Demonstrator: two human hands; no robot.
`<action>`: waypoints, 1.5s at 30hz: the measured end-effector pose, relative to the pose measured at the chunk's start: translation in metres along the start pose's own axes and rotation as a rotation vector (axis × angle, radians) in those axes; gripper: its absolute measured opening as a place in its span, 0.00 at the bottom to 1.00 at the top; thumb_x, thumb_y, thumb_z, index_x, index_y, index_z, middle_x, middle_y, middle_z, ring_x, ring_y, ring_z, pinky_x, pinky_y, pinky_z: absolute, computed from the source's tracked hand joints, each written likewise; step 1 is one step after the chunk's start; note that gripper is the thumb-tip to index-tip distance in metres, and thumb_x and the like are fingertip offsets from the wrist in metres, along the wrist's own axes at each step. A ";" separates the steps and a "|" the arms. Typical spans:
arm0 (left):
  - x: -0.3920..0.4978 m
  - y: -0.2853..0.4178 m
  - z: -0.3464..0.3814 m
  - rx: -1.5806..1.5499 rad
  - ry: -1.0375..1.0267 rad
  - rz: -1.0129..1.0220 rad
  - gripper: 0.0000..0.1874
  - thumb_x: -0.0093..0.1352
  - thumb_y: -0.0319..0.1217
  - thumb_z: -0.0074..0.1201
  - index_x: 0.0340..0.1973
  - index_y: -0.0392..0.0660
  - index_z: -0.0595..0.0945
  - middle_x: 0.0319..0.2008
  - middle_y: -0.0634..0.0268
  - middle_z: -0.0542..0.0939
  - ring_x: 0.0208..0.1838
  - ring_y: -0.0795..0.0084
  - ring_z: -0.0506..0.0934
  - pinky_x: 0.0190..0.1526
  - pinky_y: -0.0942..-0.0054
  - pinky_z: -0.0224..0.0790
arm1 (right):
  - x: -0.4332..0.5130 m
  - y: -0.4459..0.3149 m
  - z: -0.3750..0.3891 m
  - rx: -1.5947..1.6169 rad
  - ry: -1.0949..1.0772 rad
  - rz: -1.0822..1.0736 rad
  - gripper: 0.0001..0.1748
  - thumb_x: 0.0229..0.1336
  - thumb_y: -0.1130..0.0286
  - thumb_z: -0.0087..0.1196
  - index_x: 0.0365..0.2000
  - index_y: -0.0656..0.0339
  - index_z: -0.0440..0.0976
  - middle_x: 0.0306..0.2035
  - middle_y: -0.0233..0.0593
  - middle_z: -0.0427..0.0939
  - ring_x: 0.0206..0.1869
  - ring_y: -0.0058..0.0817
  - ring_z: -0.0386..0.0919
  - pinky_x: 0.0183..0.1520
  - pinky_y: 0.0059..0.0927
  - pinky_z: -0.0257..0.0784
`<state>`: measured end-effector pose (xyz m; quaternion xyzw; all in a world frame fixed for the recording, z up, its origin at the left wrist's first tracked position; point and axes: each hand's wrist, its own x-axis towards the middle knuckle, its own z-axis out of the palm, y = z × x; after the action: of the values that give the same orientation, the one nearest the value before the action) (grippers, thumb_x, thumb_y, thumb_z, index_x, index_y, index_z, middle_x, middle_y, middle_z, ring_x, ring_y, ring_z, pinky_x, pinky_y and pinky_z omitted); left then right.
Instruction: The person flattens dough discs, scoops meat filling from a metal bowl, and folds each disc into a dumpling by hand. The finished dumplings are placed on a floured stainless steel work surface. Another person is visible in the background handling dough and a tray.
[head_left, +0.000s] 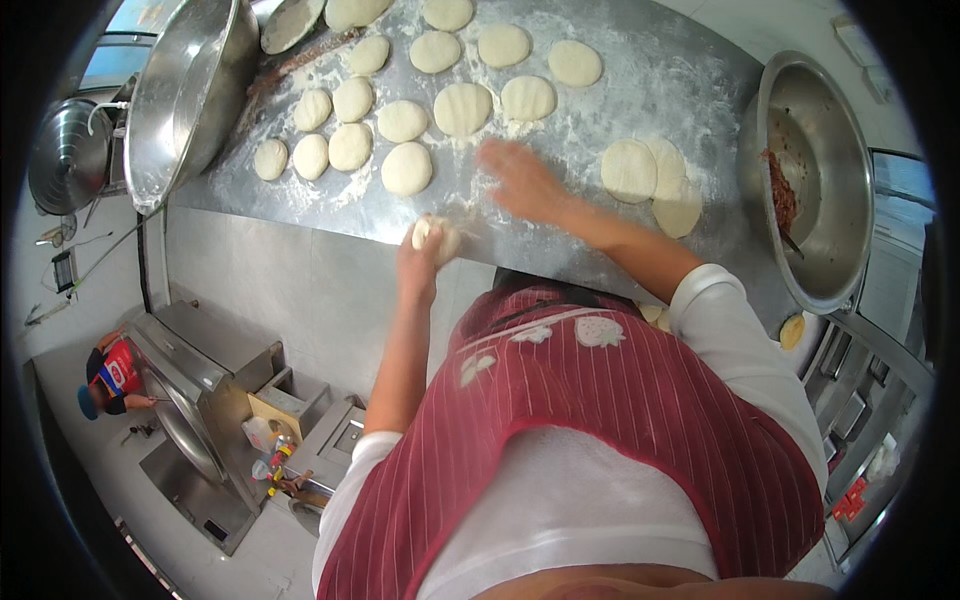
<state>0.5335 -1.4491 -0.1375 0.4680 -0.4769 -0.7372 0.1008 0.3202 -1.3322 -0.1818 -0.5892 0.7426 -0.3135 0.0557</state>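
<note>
My left hand grips a lump of dough at the front edge of the floured metal worktop. To its right, my right hand hovers over or touches the worktop, blurred by motion; nothing shows in its fingers. Just beyond the left hand lies a dough round. Several more flattened rounds, among them a broad one with finger dents, spread across the back and left. Right of my right hand, a few thinner dough wrappers overlap one another.
A deep metal bowl on the right holds minced filling. At the left end leans a large metal basin, near a floury wooden stick. Below left, another person stands at a big wok.
</note>
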 end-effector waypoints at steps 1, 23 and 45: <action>0.005 0.007 0.007 0.214 0.045 0.158 0.26 0.69 0.29 0.50 0.61 0.35 0.65 0.50 0.53 0.75 0.49 0.61 0.77 0.48 0.65 0.73 | 0.000 0.006 -0.002 0.059 -0.019 0.015 0.25 0.60 0.59 0.51 0.53 0.64 0.69 0.58 0.47 0.70 0.62 0.43 0.65 0.65 0.43 0.57; 0.035 0.017 0.118 1.618 -0.046 0.868 0.37 0.66 0.43 0.51 0.67 0.46 0.59 0.72 0.50 0.49 0.74 0.48 0.44 0.67 0.37 0.34 | -0.088 0.072 -0.132 -0.355 -0.018 0.655 0.25 0.52 0.68 0.61 0.51 0.62 0.72 0.53 0.46 0.72 0.63 0.41 0.61 0.64 0.44 0.55; 0.018 0.028 0.293 -0.055 -0.803 -0.378 0.22 0.68 0.22 0.47 0.58 0.34 0.67 0.55 0.52 0.74 0.58 0.57 0.74 0.59 0.56 0.69 | -0.239 0.099 -0.345 -0.417 -0.331 1.294 0.15 0.52 0.64 0.57 0.33 0.67 0.80 0.35 0.52 0.81 0.39 0.45 0.80 0.42 0.43 0.74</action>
<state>0.2846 -1.2959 -0.0947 0.2204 -0.3647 -0.8783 -0.2166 0.1526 -0.9657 -0.0275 -0.0671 0.9707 0.0257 0.2295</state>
